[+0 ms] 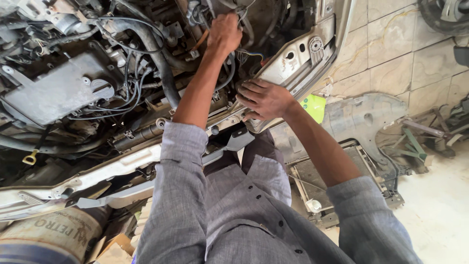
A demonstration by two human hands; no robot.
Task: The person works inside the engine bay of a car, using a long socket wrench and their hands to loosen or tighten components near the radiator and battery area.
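The bundle of thin black and coloured wires [244, 51] runs down the far side of the open engine bay, just right of a thick black rubber hose [163, 68]; the left hand [224, 33] reaches deep in above it, fingers curled closed into a loose fist around something among the wires and an orange-tipped part, though exactly what it grips is hidden by the knuckles; the right hand [264, 99] lies nearer, fingers spread and flat, pressing on the pale painted metal front panel [298, 58] where the wires pass beneath it, holding nothing. Both forearms are bare, the grey woven shirt sleeves [183, 161] pushed up. To the left sits a flat grey metal cover plate [53, 90] ringed by cables, and a small yellow dipstick loop [30, 157] lower down; the white front crossmember [97, 173] spans the near edge. Beyond the car lie beige stone floor tiles [391, 49], a removed black radiator grille [317, 178], a bright green scrap [314, 106], and a dusty drum [49, 237] at lower left.
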